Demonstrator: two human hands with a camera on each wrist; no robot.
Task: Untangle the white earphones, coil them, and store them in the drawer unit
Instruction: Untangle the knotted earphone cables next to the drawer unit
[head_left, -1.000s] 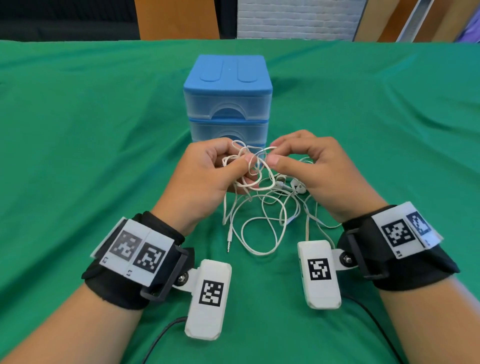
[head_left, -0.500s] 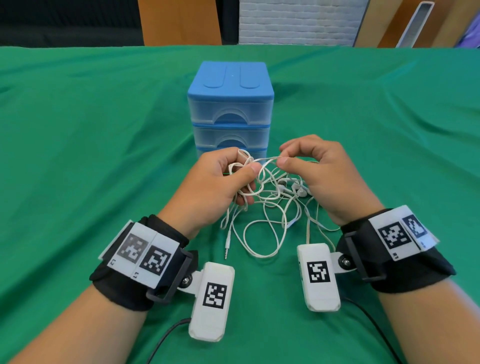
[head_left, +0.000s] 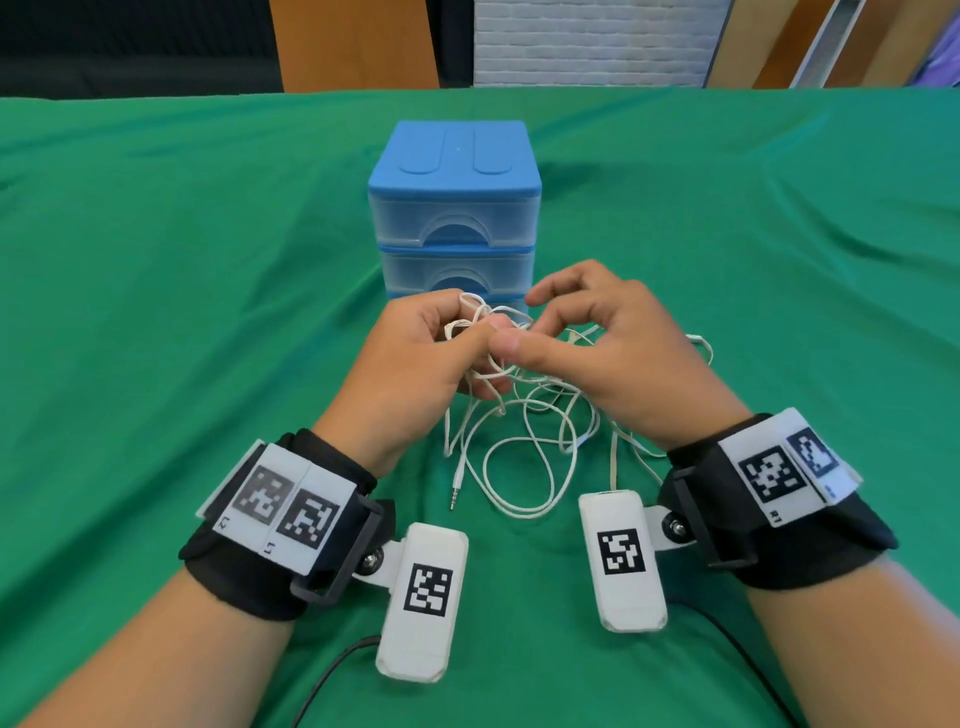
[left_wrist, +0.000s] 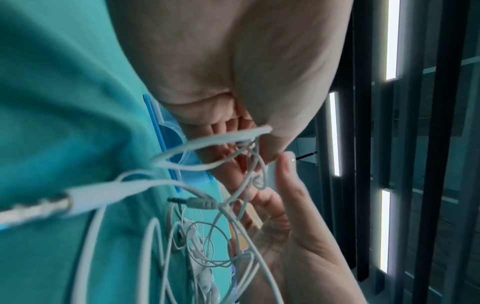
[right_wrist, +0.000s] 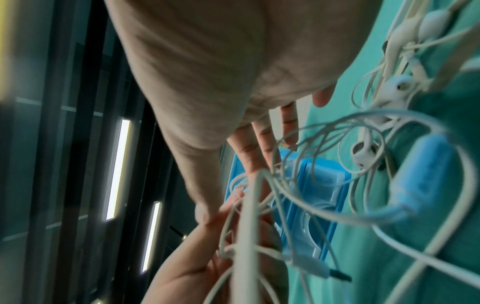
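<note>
White and thin, the earphones (head_left: 519, 415) are a tangle between my two hands, above the green cloth (head_left: 182, 312) and just in front of the blue drawer unit (head_left: 454, 208). The upper part of the knot is lifted. The lower loops lie on the cloth toward me, and the jack plug (head_left: 455, 493) points to my side.

My left hand (head_left: 410, 374) has curled fingers and the thumb presses the cord against them, so it grasps the upper bundle. My right hand (head_left: 618, 358) has its thumb tip at the knot, touching the left thumb. The index finger is bent close to it and the other fingers are raised and spread. In the head view I cannot tell if a strand is really pinched there.

The left wrist view shows what the head view hides: a flat strand (left_wrist: 221, 139) comes out under the left thumb, and a second plug (left_wrist: 192, 202) hangs in the middle of the tangle. The right wrist view shows the earbuds (right_wrist: 394, 86) low beside the right palm, over the cloth, and the right fingers (right_wrist: 259, 144) nearly straight, with cords passing in front of them. All drawers of the unit are closed in the head view.
</note>
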